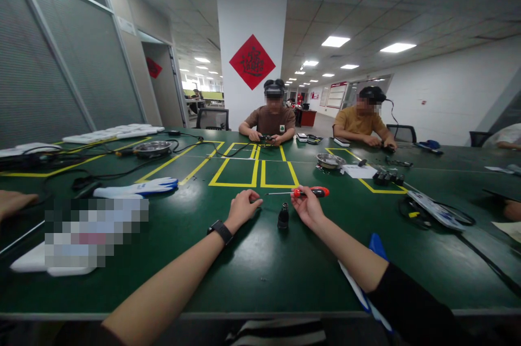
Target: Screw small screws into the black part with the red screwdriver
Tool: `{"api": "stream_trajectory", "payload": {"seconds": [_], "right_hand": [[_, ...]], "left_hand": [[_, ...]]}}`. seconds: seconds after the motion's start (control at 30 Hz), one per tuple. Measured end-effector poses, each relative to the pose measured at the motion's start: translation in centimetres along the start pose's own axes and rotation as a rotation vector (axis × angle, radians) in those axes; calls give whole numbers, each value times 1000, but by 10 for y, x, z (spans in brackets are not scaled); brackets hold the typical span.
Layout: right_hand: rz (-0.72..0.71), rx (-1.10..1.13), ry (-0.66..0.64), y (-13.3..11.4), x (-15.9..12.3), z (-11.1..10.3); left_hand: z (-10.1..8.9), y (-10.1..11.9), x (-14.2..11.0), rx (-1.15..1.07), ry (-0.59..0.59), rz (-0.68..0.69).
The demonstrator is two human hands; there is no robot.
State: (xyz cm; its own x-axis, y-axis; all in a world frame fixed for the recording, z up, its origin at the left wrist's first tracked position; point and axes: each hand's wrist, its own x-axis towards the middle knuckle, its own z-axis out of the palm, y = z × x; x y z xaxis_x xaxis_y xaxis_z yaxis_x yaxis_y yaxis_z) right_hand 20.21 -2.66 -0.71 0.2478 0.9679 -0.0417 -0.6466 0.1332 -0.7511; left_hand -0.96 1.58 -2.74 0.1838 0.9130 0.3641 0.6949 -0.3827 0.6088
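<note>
My right hand (308, 208) grips a screwdriver (319, 192) by its red and black handle, the thin metal shaft pointing left. Just left of the screwdriver's tip is my left hand (244, 208), with a dark watch on the wrist. Its fingers are drawn together against the table, and whatever they may hold is too small or hidden to make out. Between the two hands a small black cylindrical part (283, 216) stands upright on the green table (244, 270), apart from both hands.
White and blue gloves (138, 187) lie at left; another blue-edged glove (377, 248) is under my right forearm. Metal bowls (330, 160), black parts (388, 178), a power strip (435, 209) and cables surround the yellow-taped areas. Two people work opposite; another person's hand (16, 203) is at left.
</note>
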Motion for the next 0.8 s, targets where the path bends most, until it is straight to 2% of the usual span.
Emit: {"api": "stream_trajectory", "payload": {"seconds": [0.17,0.3,0.47,0.53,0.6,0.63,0.7,0.8], "right_hand": [[-44,-13,-59,-2,-5,4],[-80,-60,-119,1,-9,6],[-213,-190,-185,-7,-5,7],[-323,-368,-254,-16,-1,5],[-554,-882,-463,-25,3,1],[-625,-1100,-573,-28,4,-2],[-680,-1413,-736,-32,6,-6],[-680,-1628,-859,-29,6,-10]], "left_hand": [[-4,11,-4,-77,46,96],[-3,12,-5,-101,27,185],[-2,9,-3,-182,70,188],[-2,11,-4,-221,81,203],[-2,16,-6,-248,70,252],[-3,20,-8,-252,61,289],[-5,28,-13,-245,42,379],[-10,40,-22,-204,41,521]]}}
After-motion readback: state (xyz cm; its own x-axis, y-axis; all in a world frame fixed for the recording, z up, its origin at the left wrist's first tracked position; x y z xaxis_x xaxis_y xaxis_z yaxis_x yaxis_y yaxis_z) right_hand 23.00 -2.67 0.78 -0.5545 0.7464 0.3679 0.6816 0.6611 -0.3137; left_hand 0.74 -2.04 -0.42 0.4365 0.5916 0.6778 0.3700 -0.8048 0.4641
